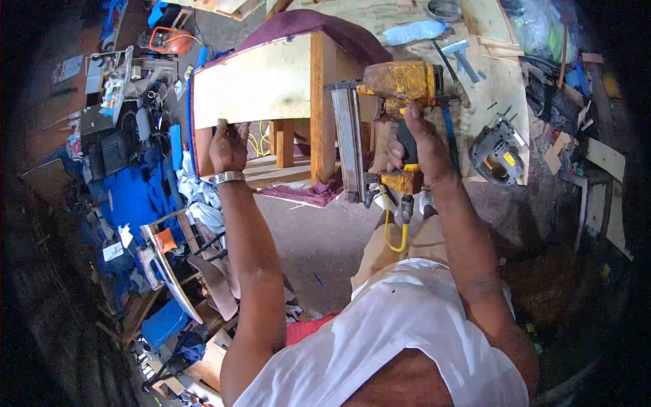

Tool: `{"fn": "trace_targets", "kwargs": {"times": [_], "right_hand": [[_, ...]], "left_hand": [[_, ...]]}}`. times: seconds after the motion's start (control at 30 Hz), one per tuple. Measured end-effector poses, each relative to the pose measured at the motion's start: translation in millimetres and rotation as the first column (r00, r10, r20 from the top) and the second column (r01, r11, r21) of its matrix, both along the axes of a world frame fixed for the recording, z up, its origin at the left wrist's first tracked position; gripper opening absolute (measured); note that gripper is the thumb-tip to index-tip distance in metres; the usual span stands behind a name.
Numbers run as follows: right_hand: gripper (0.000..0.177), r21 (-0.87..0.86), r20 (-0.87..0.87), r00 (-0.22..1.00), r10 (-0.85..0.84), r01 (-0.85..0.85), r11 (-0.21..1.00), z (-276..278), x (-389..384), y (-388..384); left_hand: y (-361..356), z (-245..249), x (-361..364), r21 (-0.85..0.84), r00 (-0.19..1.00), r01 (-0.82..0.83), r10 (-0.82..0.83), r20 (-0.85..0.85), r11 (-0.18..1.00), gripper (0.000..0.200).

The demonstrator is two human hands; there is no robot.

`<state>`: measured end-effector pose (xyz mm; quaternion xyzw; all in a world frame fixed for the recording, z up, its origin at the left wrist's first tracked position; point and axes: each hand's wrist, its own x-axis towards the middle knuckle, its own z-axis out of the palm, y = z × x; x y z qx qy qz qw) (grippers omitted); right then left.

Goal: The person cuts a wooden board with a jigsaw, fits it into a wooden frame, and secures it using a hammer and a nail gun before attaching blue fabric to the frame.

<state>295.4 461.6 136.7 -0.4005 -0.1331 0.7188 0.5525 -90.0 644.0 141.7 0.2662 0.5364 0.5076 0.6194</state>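
My right hand (426, 146) is wrapped round the black handle of a worn yellow nail gun (403, 81). The gun's long metal magazine (349, 142) points left, beside an upright wooden post (323, 108) of a furniture frame. A yellow air hose (397, 247) loops below the handle. At the lower edge of a pale plywood panel (251, 85), my left hand (229, 149) grips with bent fingers, partly hidden from view. That panel spans the frame to the left of the post. Dark purple fabric (339, 28) drapes over the frame's far side.
On the plywood worktop (488, 102) to the right lie a plastic bottle (415, 32), a hammer (441, 57) and a black tool (498, 152). Fabric scraps (203, 203) and wooden pieces crowd the left. An orange round object (180, 42) stands at the back left.
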Motion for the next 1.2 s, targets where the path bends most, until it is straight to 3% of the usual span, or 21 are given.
{"fn": "trace_targets", "kwargs": {"times": [0.23, 0.33, 0.6, 0.87, 1.0, 1.1, 1.2], "right_hand": [[0.059, 0.015, -0.035, 0.999, -0.003, 0.004, 1.000, -8, 4, 8], [0.058, 0.025, -0.021, 1.000, -0.007, 0.008, 1.000, -7, 3, 11], [0.053, -0.014, -0.095, 0.995, -0.014, 0.013, 1.000, -3, 1, 13], [0.053, 0.036, -0.054, 0.999, -0.002, 0.004, 0.999, -16, 6, 14], [0.053, -0.020, -0.081, 0.996, -0.027, 0.026, 0.999, -7, 9, 22], [0.054, 0.011, -0.052, 0.998, -0.042, 0.043, 0.999, -9, 9, 25], [0.054, -0.005, -0.088, 0.996, -0.004, 0.003, 1.000, -14, 10, 27]], "left_hand": [[-4, 5, 14, 0.012, 0.994, -0.095, 0.095, -0.044, 0.995, 0.024], [-1, 2, 4, -0.001, 1.000, -0.012, 0.012, -0.014, 1.000, 0.025], [0, -1, 3, -0.015, 1.000, -0.027, 0.027, 0.004, 1.000, 0.029], [-2, 4, 9, -0.003, 0.999, 0.001, -0.001, 0.044, 1.000, 0.028], [5, -9, -4, 0.034, 0.997, 0.039, -0.036, -0.069, 0.999, 0.026], [2, -1, 0, -0.047, 1.000, -0.008, 0.009, 0.007, 0.999, 0.025], [-2, 5, 11, -0.008, 0.999, -0.053, 0.053, 0.012, 0.999, 0.025]]}}
